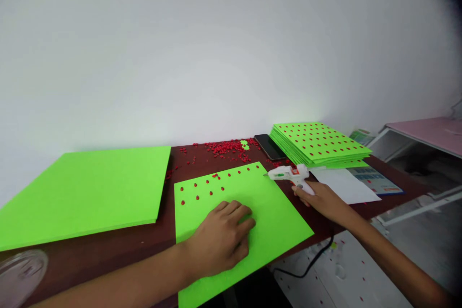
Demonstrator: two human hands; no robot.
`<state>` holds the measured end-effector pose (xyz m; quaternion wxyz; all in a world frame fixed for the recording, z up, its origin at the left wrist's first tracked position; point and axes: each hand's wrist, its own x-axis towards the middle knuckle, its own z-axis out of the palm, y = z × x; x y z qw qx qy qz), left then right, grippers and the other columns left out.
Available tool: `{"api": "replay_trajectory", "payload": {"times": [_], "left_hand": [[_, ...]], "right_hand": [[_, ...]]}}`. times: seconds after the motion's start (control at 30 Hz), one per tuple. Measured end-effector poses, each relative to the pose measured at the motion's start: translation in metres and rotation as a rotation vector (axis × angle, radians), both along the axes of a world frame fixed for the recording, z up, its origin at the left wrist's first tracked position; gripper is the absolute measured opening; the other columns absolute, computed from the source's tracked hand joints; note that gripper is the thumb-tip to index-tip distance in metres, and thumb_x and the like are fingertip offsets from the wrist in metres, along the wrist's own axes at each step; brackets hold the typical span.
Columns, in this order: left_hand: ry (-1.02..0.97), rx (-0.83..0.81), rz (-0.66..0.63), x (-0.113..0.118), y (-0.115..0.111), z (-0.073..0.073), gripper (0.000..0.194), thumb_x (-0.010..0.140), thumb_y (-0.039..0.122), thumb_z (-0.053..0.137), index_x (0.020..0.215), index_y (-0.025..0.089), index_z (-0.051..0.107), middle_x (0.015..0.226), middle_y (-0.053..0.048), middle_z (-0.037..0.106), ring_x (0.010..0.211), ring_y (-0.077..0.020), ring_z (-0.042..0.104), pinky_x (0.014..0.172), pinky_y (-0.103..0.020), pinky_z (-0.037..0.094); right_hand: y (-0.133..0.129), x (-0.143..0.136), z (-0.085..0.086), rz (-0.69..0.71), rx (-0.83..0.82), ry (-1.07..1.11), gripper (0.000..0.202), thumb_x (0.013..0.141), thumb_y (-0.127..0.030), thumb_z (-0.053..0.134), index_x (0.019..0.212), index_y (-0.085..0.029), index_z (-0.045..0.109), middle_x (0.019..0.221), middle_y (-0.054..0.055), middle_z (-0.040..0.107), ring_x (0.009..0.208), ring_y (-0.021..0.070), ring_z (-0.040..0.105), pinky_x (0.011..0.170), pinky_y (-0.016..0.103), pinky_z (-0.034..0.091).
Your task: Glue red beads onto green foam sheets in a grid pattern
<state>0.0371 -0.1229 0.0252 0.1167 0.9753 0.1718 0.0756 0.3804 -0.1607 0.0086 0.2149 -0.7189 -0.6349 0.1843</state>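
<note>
A bright green sheet [267,216] lies on the dark red table, with small red drop-shaped pieces [197,198] in rows across its far part. My left hand [227,236] rests over the middle of this sheet, fingers curled inward; whatever is under the fingertips is hidden. A white hot glue gun [288,173] is gripped in my right hand [319,197] at the sheet's right edge. Its nozzle points left, close to the far right corner, just past the end of the far row. A black cord [306,269] hangs below the table edge.
Loose red pieces [224,148] are scattered by the wall, near a black phone [270,147]. At right stands a stack of dotted green sheets [317,142], with white paper [346,185] before it. Plain green sheets [94,187] lie left. A pink-topped table [429,132] stands far right.
</note>
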Motion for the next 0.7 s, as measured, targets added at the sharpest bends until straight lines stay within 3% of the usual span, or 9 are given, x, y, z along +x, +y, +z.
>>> {"api": "replay_trajectory", "payload": {"times": [0.7], "left_hand": [[-0.015,0.015,0.005,0.0000,0.0012,-0.0024,0.023,0.094,0.022,0.056,0.117,0.020,0.061,0.128,-0.009,0.064,0.114,-0.0286,0.059,0.101,-0.045,0.048]], "right_hand": [[-0.0060,0.0050,-0.0032,-0.041,0.022,-0.003,0.049,0.095,-0.065,0.050,0.068,-0.025,0.058,0.063,0.004,0.068,0.064,0.0259,0.063,0.063,0.034,0.043]]}}
